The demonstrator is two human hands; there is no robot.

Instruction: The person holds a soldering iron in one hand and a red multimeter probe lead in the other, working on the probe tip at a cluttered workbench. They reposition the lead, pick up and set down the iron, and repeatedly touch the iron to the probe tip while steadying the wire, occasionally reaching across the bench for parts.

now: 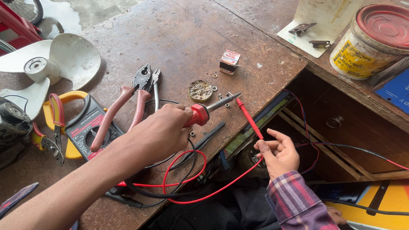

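While left hand grips soldering iron, right hand pinches red probe.

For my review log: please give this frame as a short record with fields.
Setting: worn wooden workbench
Left hand: grips a red-handled soldering iron, tip toward the probe
Right hand: pinches a red test probe, its tip near the iron's tip
Near left hand: pliers, yellow clamp meter
Further off: white fan blade, grease tin
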